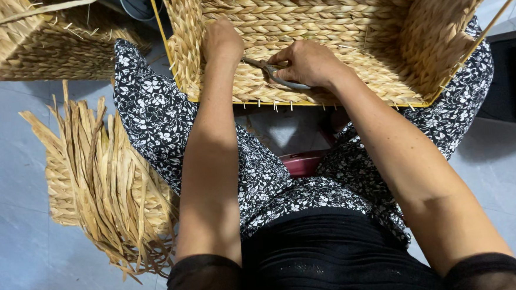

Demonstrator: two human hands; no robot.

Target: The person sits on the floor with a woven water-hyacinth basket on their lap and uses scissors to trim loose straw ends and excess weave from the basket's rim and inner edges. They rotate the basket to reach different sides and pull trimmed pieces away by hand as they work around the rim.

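Observation:
A large woven straw basket on a yellow wire frame rests across my knees, its opening turned toward me. My left hand reaches inside and presses on the woven bottom near the left wall. My right hand holds a pair of metal scissors, blades pointing left toward my left hand, close to the basket's near rim. Short cut straw ends stick out along that rim.
A pile of dried straw strips lies on the grey tiled floor at my left. Another woven basket stands at the upper left. A pink stool shows between my legs. A dark object stands at the right.

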